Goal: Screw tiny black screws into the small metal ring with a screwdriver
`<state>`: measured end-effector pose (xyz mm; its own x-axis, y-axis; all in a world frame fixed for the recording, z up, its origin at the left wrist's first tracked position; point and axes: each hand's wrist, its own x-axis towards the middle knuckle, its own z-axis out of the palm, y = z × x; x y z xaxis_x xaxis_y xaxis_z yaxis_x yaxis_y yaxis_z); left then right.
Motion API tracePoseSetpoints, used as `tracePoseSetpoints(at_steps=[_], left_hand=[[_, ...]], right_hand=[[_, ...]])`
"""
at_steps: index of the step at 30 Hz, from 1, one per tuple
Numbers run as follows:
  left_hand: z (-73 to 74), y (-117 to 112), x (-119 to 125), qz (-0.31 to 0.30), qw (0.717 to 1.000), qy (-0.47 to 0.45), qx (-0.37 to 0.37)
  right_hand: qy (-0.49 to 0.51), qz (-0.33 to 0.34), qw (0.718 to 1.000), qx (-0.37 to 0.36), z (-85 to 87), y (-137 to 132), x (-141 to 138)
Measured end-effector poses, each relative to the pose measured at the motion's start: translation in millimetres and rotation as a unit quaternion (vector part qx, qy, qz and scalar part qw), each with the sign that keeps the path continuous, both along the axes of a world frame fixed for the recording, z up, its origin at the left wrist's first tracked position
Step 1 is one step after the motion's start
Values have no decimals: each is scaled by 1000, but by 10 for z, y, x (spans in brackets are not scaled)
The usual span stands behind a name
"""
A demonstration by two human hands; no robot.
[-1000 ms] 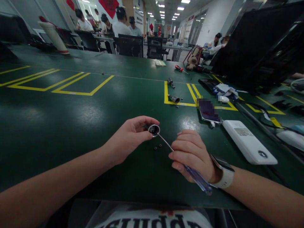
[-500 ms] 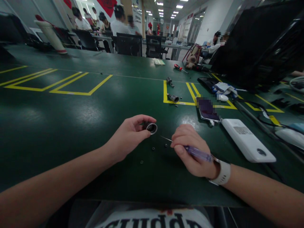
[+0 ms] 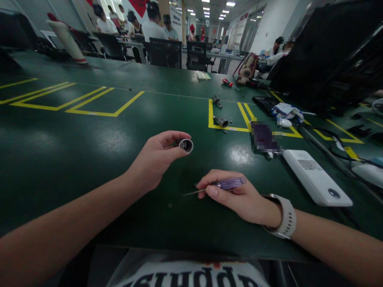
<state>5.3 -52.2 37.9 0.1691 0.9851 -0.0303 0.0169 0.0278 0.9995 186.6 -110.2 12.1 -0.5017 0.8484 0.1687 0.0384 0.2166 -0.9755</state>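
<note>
Between the thumb and fingers of my left hand (image 3: 154,157) is a round metal connector shell (image 3: 186,146), its hollow end turned towards me with dark parts inside. My right hand (image 3: 236,197) is closed around a screwdriver (image 3: 230,183) with a clear purple handle; its thin shaft points left, low over the table and apart from the shell. One small ring or nut (image 3: 195,185) lies right by my right fingertips. Another small ring (image 3: 170,205) lies nearer to me on the green table (image 3: 134,227).
Two metal connectors (image 3: 221,121) (image 3: 216,101) lie by the yellow tape. A red screwdriver (image 3: 228,82) is farther back. To the right are a phone (image 3: 263,137), a white power bank (image 3: 317,177), cables and a cloth (image 3: 287,111). People sit at tables beyond.
My left hand has lifted the connector shell up and slightly left, its opening now more towards me. My right hand has moved left and down, the screwdriver now lying flatter near the small rings.
</note>
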Motion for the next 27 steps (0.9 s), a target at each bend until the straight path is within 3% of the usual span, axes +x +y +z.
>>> tracePoseSetpoints(at_steps=[4,11,15,18,22,27], left_hand=[[19,20,-41,-3,1000,-17,-6],[28,37,-76,-6,1000,-22,-14],[34,33,-84,-9,1000,-19,-18],[24,41,-88,-5,1000,-12,-16],[-4,50,-90,-8,1000,-10,-13],[-53,33,-86,-13,1000,-12,-23]], right_hand=[[9,39,992,-116,-9,1,-154],[-14,38,995,-95,-100,24,-241],[-63,34,997,-23,-49,21,-278],[-131,16,988,80,88,-14,-302],[-248,25,939,236,202,-131,-300],[-284,24,872,399,-42,-217,-275]])
